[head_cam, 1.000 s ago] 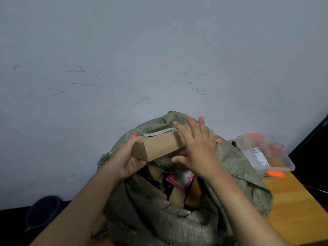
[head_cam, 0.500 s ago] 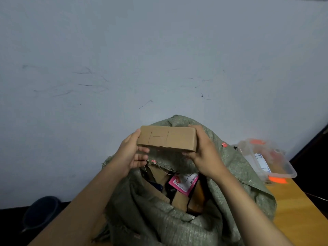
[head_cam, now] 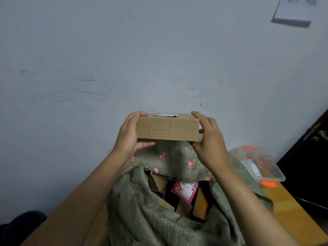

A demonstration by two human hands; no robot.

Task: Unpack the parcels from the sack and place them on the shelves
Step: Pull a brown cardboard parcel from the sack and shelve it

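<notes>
A brown cardboard box (head_cam: 167, 128) with pen marks on its near side is held level above the open green woven sack (head_cam: 142, 215). My left hand (head_cam: 128, 137) grips its left end and my right hand (head_cam: 208, 135) grips its right end. Inside the sack's mouth lie several more parcels, among them a pink-and-white labelled packet (head_cam: 185, 189) and brown boxes (head_cam: 199, 204). No shelf is in view.
The sack sits on a wooden table (head_cam: 291, 215). A clear plastic tub (head_cam: 262, 166) with orange tags stands at the table's right, next to a dark door (head_cam: 312, 157). A grey-white wall fills the background. A dark bin (head_cam: 23, 226) is at the lower left.
The box has come up out of the sack and been turned so its marked side faces me. Both hands have risen with it, now gripping one end each.
</notes>
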